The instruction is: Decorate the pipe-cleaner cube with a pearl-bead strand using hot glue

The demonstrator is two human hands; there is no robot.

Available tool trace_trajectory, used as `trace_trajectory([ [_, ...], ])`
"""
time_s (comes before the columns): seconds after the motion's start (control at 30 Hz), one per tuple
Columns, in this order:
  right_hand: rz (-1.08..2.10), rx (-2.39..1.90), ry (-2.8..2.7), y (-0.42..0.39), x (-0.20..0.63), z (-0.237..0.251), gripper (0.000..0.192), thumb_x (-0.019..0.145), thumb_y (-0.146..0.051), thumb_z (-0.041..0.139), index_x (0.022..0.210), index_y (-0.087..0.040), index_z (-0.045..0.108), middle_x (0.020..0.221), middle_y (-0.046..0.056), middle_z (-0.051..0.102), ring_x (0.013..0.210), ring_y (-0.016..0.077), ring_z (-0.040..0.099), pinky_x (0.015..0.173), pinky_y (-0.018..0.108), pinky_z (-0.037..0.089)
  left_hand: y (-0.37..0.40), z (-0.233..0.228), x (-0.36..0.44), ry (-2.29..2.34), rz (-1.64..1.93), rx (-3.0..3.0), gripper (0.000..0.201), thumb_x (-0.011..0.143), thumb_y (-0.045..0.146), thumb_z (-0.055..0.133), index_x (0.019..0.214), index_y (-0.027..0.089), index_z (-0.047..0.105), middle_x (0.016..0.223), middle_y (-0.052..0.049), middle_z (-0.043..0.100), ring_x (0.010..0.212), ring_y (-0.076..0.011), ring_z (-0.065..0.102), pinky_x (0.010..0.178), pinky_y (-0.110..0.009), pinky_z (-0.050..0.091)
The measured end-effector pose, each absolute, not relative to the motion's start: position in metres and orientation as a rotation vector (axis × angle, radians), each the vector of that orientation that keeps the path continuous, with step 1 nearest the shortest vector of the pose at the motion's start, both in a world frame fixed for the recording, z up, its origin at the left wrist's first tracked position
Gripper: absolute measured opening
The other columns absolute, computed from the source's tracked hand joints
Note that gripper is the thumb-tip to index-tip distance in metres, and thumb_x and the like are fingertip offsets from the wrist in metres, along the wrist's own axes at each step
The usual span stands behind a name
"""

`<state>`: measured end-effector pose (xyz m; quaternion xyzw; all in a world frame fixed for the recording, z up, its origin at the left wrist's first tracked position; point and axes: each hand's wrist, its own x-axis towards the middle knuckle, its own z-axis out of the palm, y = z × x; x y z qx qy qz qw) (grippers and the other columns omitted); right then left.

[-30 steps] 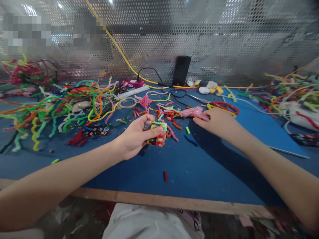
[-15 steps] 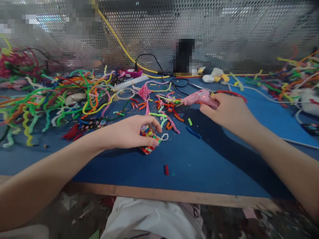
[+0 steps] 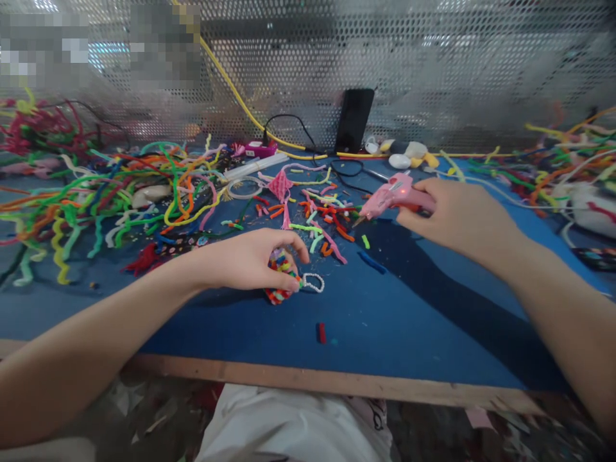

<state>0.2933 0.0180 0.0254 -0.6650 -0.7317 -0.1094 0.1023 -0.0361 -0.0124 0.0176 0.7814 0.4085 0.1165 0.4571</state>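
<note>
The left hand (image 3: 250, 260) curls closed over a multicoloured pipe-cleaner piece (image 3: 279, 282) on the blue table (image 3: 414, 321), its white loop (image 3: 312, 281) just beyond the fingertips. The right hand (image 3: 457, 215) grips a pink glue gun (image 3: 389, 196), nozzle raised well apart from the piece; gluing looks not yet begun.

Craft workshop, prob. a small production bench w/ other stations nearby: blue work mat (image 3: 433, 333) on a wooden-edged table (image 3: 337, 385), perforated metal screen (image 3: 457, 77) closing off the back. Heaps of coloured pipe cleaners (image 3: 96, 192) left & right, cut scraps (image 3: 332, 221) strewn in the middle, plus clear glue sticks (image 3: 255, 167) lying by the pile. Pink hot-glue gun (image 3: 385, 196) w/ its light on, yellow cable (image 3: 240, 96) and black cord (image 3: 289, 122) running along the screen, black phone (image 3: 355, 120) leaning on it.
</note>
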Motion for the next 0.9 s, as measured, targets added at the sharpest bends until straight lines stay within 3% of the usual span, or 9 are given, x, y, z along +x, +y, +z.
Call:
trace_trajectory([
  [0.1, -0.252, -1.957, -2.172, 0.018, 0.292, 0.026, 0.029, 0.079, -0.044, 0.053, 0.094, -0.020, 0.059, 0.089, 0.013, 0.068, 0.074, 0.0226, 0.049, 0.065, 0.032, 0.033, -0.011, 0.016, -0.035, 1.033, 0.273, 2.073, 0.027, 0.078, 0.033, 0.078, 0.100, 0.021, 0.068, 0.092, -0.002, 0.073, 0.080, -0.0197, 0.069, 0.073, -0.027, 0.047],
  [0.33, -0.158, -1.927, -2.116, 0.019, 0.290, 0.024, 0.024, 0.073, -0.049, 0.050, 0.075, -0.024, 0.047, 0.074, 0.005, 0.058, 0.066, 0.0205, 0.046, 0.063, 0.032, 0.032, -0.007, 0.019, -0.037, 1.142, 0.153, 2.452, 0.029, 0.081, 0.043, 0.078, 0.093, 0.020, 0.066, 0.098, -0.006, 0.060, 0.099, -0.0260, 0.052, 0.091, -0.036, 0.038],
  [0.47, -0.157, -1.914, -2.106, 0.020, 0.290, 0.023, 0.026, 0.071, -0.051, 0.048, 0.073, -0.025, 0.045, 0.073, 0.005, 0.056, 0.067, 0.0210, 0.046, 0.063, 0.032, 0.033, -0.008, 0.017, -0.040, 1.117, 0.069, 2.574, 0.027, 0.088, 0.045, 0.072, 0.088, 0.019, 0.065, 0.098, -0.006, 0.054, 0.101, -0.0259, 0.044, 0.091, -0.036, 0.034],
  [0.63, -0.142, -1.916, -2.115, 0.020, 0.290, 0.023, 0.026, 0.072, -0.050, 0.049, 0.074, -0.025, 0.046, 0.073, 0.005, 0.056, 0.065, 0.0205, 0.046, 0.062, 0.032, 0.032, -0.014, 0.013, -0.044, 0.850, 0.040, 2.714, 0.024, 0.104, 0.037, 0.049, 0.092, 0.020, 0.062, 0.100, -0.004, 0.059, 0.096, -0.0219, 0.044, 0.091, -0.035, 0.033],
  [0.9, -0.202, -1.842, -2.155, 0.023, 0.298, 0.018, 0.024, 0.076, -0.046, 0.054, 0.072, -0.024, 0.045, 0.067, 0.002, 0.051, 0.060, 0.0175, 0.041, 0.059, 0.031, 0.029, -0.023, 0.004, -0.057, 0.727, 0.235, 2.825, 0.029, 0.107, 0.029, 0.041, 0.103, 0.019, 0.068, 0.107, -0.004, 0.069, 0.100, -0.0201, 0.050, 0.093, -0.032, 0.036],
])
